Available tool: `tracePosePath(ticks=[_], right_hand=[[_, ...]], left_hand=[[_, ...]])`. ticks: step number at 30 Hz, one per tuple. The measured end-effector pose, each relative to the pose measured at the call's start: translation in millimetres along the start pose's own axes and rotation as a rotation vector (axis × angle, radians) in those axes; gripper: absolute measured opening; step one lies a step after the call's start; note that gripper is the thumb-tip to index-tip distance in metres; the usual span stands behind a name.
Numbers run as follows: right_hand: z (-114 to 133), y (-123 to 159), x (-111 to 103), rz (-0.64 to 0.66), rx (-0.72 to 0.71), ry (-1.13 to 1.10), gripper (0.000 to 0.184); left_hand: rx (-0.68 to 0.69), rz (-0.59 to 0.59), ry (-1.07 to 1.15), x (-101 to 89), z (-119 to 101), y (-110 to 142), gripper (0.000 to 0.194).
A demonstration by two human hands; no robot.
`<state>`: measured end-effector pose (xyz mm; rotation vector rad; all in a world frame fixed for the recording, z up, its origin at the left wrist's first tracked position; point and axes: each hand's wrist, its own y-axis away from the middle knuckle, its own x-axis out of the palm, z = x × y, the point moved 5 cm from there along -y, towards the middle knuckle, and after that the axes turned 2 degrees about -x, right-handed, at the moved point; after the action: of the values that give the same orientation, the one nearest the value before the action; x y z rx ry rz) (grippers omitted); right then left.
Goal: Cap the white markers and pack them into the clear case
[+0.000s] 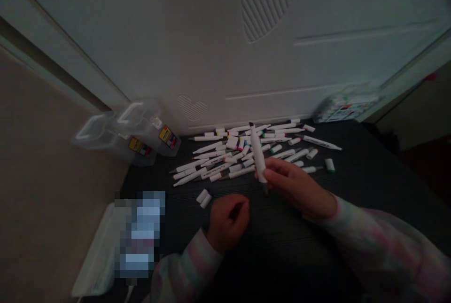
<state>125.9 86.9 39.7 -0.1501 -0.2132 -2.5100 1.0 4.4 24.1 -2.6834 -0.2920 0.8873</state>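
Observation:
In my right hand [299, 185] is a white marker [258, 152], gripped near its lower end between thumb and fingers. It stands almost upright, a dark tip showing at the top and a greyish tip at the bottom. My left hand [228, 223] is curled closed low over the table, to the left of the marker; whether anything is inside its fingers is hidden. Two loose caps [203, 198] lie just beyond it. Behind both hands spreads a pile of white markers [218, 170], many uncapped, with caps scattered among them. One green-edged cap [329, 165] lies apart on the right.
Two clear plastic cases [141, 129] with yellow-and-black labels stand at the back left of the dark table [282, 256]. A blurred phone-like screen [143, 237] lies beside a white object [97, 251]. A white panel [197, 35] rises behind; a box-like item [347, 105] sits back right.

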Motion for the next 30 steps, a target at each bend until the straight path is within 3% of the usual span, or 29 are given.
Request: tracePosePath(ticks=[4, 12, 18, 24, 27, 30], right_hand=[[-1.1, 15.4, 2.1, -0.025, 0.097, -0.397, 0.016], [6.3, 29.2, 11.2, -0.005, 0.044, -0.632, 0.014], [5.7, 33.8, 10.5, 0.015, 0.052, -0.62, 0.025], [1.8, 36.4, 8.6, 0.108, 0.024, -0.613, 0.02], [-4.0, 36.6, 10.2, 0.145, -0.001, -0.441, 0.015], [-9.5, 37.1, 14.6, 0.194, -0.011, -0.119, 0.01]], left_hand=[[-0.074, -0.044, 0.059, -4.1, 3.8, -1.2, 0.014], [-0.191, -0.061, 0.194, -0.7, 15.7, 2.9, 0.011], [-0.215, -0.052, 0.235, -0.4, 17.1, 3.1, 0.009], [-0.233, -0.039, 0.253, 2.5, 20.7, 4.6, 0.009], [-0.238, -0.046, 0.274, 1.6, 22.4, 4.7, 0.007], [-0.246, -0.013, 0.362, -1.3, 19.4, 3.1, 0.008]])
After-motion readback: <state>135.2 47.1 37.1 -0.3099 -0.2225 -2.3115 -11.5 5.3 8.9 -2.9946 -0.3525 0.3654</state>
